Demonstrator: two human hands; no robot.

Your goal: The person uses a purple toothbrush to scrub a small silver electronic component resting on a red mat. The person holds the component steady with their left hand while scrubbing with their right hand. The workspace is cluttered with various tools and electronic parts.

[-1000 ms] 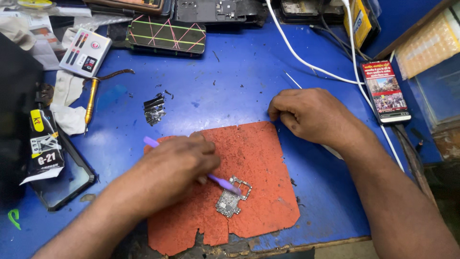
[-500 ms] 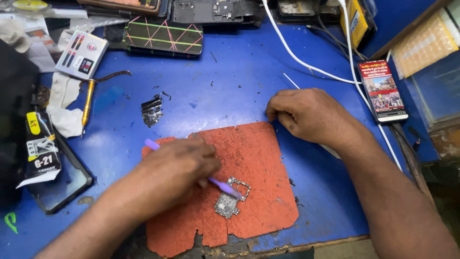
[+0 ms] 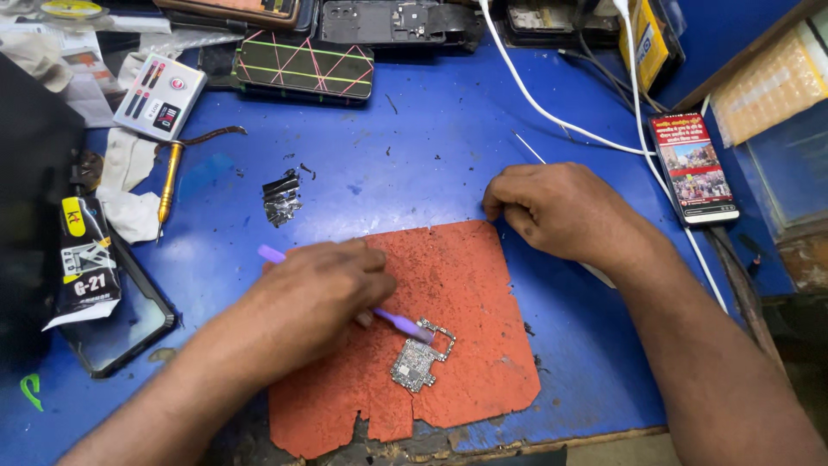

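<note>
Head view: circuit board (image 3: 421,356) on orange mat (image 3: 466,285)

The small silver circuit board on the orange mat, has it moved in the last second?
No. The small silver circuit board lies in the same spot near the worn lower edge of the orange mat, as before.

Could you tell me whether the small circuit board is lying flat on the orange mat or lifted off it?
Flat: the circuit board rests on the orange mat, the purple tool touching its top edge.
</note>
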